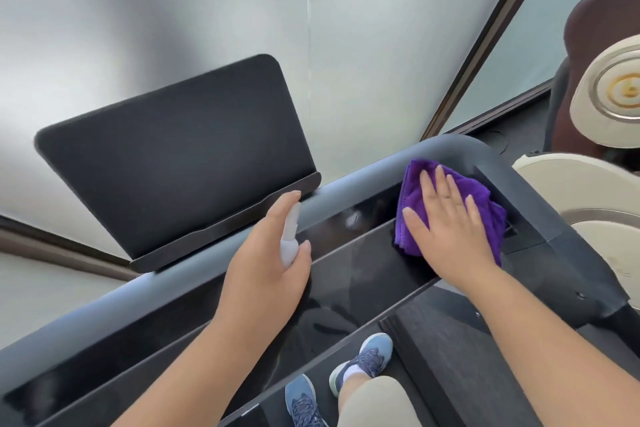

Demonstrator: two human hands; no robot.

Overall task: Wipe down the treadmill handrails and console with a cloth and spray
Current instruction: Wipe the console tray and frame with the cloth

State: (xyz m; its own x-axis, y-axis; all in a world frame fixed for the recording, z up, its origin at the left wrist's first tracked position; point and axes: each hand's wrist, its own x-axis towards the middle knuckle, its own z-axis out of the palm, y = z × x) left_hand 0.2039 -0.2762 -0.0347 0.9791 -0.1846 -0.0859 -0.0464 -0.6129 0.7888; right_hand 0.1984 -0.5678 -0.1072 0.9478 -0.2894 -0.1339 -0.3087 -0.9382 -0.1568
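Purple cloth (450,208) folded, flat on glossy blk console (349,274), rt end.

Purple cloth (450,208); white spray bottle (289,246); glossy black console (346,274); blue shoes (367,357); cream chair (595,191).

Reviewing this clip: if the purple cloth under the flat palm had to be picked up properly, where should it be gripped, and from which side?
Probably the bunched folded edge at the near-left of the purple cloth, approached from the left. The right hand lies flat on its middle, and the console recess crowds the right side, so that exposed stack of folds is the free part to pinch.
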